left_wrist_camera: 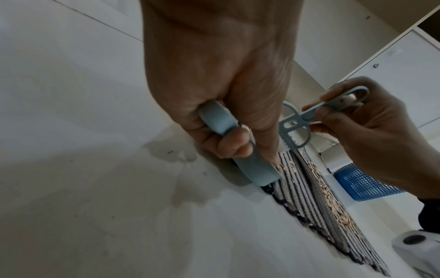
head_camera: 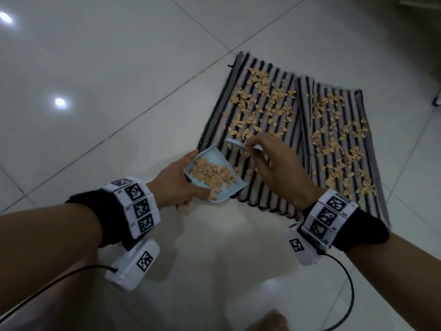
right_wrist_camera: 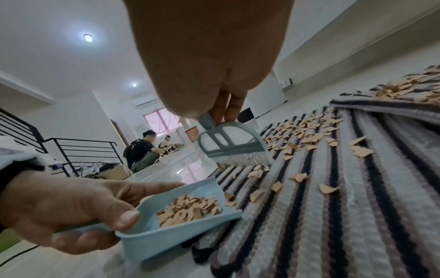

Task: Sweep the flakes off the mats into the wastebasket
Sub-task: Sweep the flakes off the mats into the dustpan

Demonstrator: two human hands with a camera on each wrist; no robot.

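Note:
Two striped mats [head_camera: 281,149] [right_wrist_camera: 333,206] lie side by side on the tiled floor, strewn with tan flakes [head_camera: 265,103] [right_wrist_camera: 300,127]. My left hand [head_camera: 181,185] [left_wrist_camera: 228,131] grips a light blue dustpan [head_camera: 214,175] [right_wrist_camera: 166,231] at the near left edge of the left mat; a pile of flakes lies in it. My right hand [head_camera: 274,163] [left_wrist_camera: 371,131] pinches the handle of a small blue brush [head_camera: 236,143] [right_wrist_camera: 233,146] [left_wrist_camera: 309,120], whose white bristles touch the mat just beyond the pan. A blue mesh basket [left_wrist_camera: 364,184] stands past the mats.
Glossy white floor tiles [head_camera: 95,91] surround the mats. In the right wrist view, two people [right_wrist_camera: 142,148] sit on the floor far off, near a black railing [right_wrist_camera: 71,150] and a cardboard box [right_wrist_camera: 114,172]. Cables trail from my wrist units [head_camera: 346,283].

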